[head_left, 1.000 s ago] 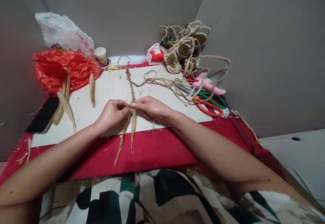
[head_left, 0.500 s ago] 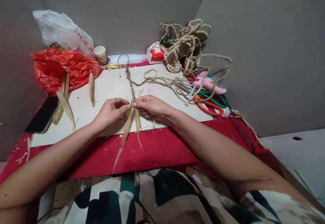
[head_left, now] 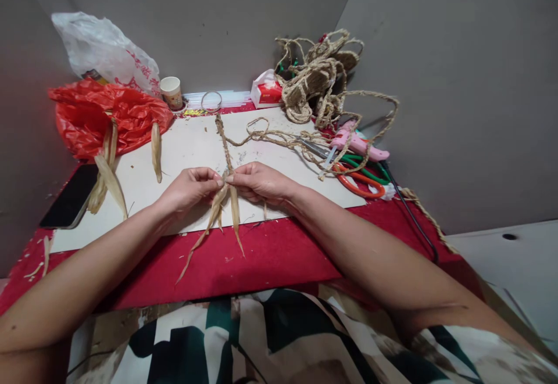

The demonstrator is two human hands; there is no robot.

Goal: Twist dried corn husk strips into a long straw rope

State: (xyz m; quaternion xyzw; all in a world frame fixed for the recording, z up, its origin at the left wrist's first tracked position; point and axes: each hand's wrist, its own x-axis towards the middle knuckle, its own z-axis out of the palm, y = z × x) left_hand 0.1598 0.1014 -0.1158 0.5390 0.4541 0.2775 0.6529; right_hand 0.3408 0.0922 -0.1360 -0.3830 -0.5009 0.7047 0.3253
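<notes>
A thin braided cord [head_left: 226, 150] runs down the white board [head_left: 183, 140] to my fingertips. My left hand [head_left: 194, 186] pinches the cord's lower end and the top of a dry husk strip [head_left: 214, 212], which hangs toward me and bends left at its tip. From the right, my right hand [head_left: 257, 180] pinches the same spot, its thumb and forefinger nearly touching the left ones. A second husk strip [head_left: 236, 215] hangs straight down beside it. The exact join lies partly hidden under the fingertips.
Loose husks [head_left: 111, 178] and a black phone [head_left: 70, 197] lie left, near a red plastic bag [head_left: 126, 117]. A paper cup [head_left: 171, 92] and tissue pack [head_left: 267, 90] stand behind. At right are coiled rope [head_left: 314, 85], a pink glue gun [head_left: 353, 142] and orange-handled scissors [head_left: 360, 189].
The left husk strip has swung further left and now shows a bend and a small split-off piece. Both hands keep their pinch at nearly the same place.
</notes>
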